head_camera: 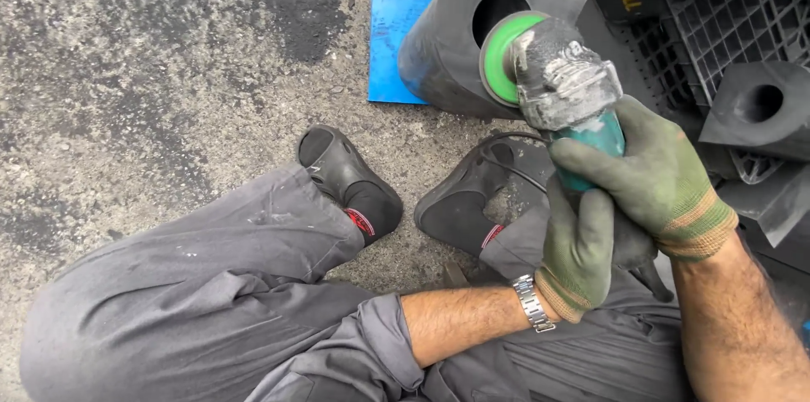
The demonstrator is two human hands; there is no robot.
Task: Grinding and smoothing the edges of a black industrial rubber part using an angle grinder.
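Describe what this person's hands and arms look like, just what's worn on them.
Both hands wear green knit work gloves with tan, red-striped cuffs, grimy from use: the left hand and the right hand. The left wrist carries a silver metal-link watch. A grey work sleeve is rolled up on the left arm; the right forearm is bare.

This looks like a workshop yard, a place where people make or fix heavy things. The ground (pixel 152 56) is rough, grey and stained black with dirt. Big dark blocks with round holes (pixel 472 39) sit on it, and another one (pixel 759 107) rests on black plastic crates (pixel 726 5). A dusty grinder with a green disc (pixel 548 73) is here too. The person wears grey work clothes (pixel 211 284) and thick green gloves (pixel 658 174).
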